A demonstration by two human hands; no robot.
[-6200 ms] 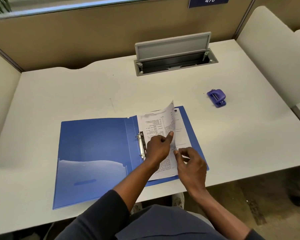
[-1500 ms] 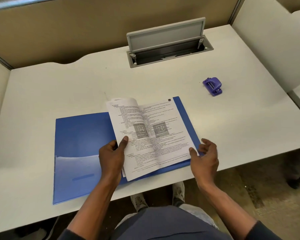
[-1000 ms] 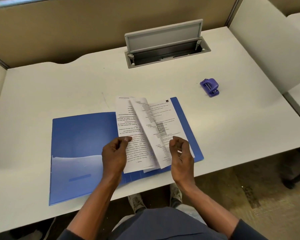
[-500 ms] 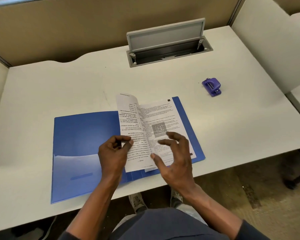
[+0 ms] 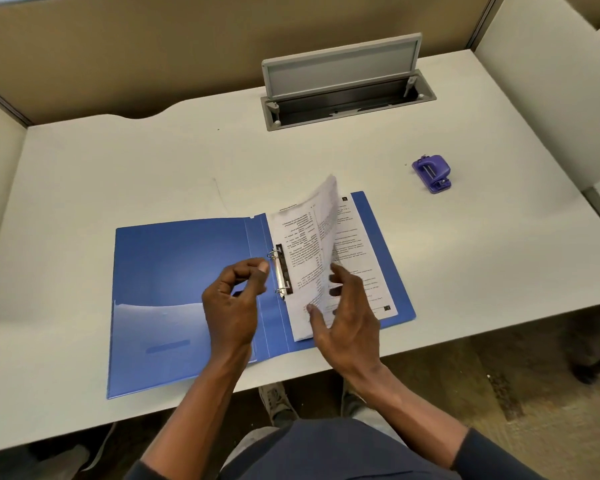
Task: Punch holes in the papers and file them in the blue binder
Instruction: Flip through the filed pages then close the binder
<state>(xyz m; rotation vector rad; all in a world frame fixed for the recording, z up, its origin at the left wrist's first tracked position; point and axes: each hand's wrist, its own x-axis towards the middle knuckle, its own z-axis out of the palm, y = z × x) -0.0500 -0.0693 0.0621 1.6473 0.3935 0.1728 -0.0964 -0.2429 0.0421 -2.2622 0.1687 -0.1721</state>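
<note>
White table [image 5: 118,168], partitioned on three sides. Blue binder [image 5: 174,271] lies open flat near the front edge, papers [image 5: 357,251] on its right half. Purple hole punch [image 5: 432,173] sits apart, back right. Grey cable hatch [image 5: 343,88] at rear, lid up.

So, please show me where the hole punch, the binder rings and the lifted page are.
hole punch [image 5: 432,172], head view, purple top.
binder rings [image 5: 273,253], head view, upper ring.
lifted page [image 5: 321,216], head view, curled upper part.
</note>
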